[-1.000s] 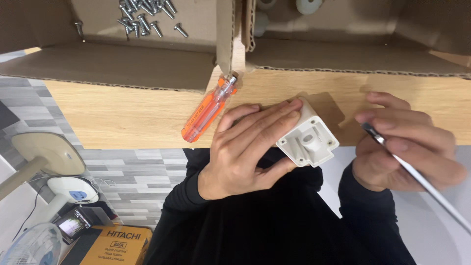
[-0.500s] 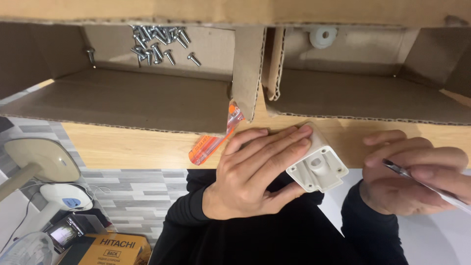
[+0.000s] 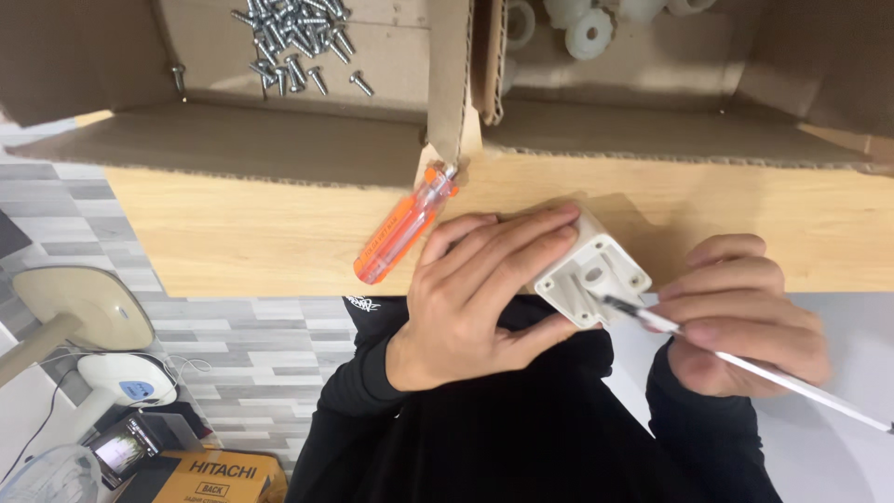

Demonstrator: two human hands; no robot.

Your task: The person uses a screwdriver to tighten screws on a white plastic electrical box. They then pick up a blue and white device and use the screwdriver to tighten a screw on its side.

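My left hand (image 3: 475,293) grips a small white plastic block (image 3: 596,278) with holes in its face, held at the edge of the wooden table (image 3: 233,233). My right hand (image 3: 745,326) holds a thin white rod-like tool (image 3: 745,363) whose dark tip touches the block's face. An orange-handled screwdriver (image 3: 400,228) lies on the table just left of my left hand, touched by neither hand.
Two open cardboard boxes sit at the back: the left one (image 3: 233,140) holds several loose screws (image 3: 293,37), the right one (image 3: 652,130) holds white plastic parts (image 3: 587,28). Below the table edge are tiled floor, a cream stand (image 3: 79,307) and an orange carton (image 3: 214,477).
My right hand has brought the tool's tip from beside the block onto its face. The view has tipped, showing more of the boxes' insides.
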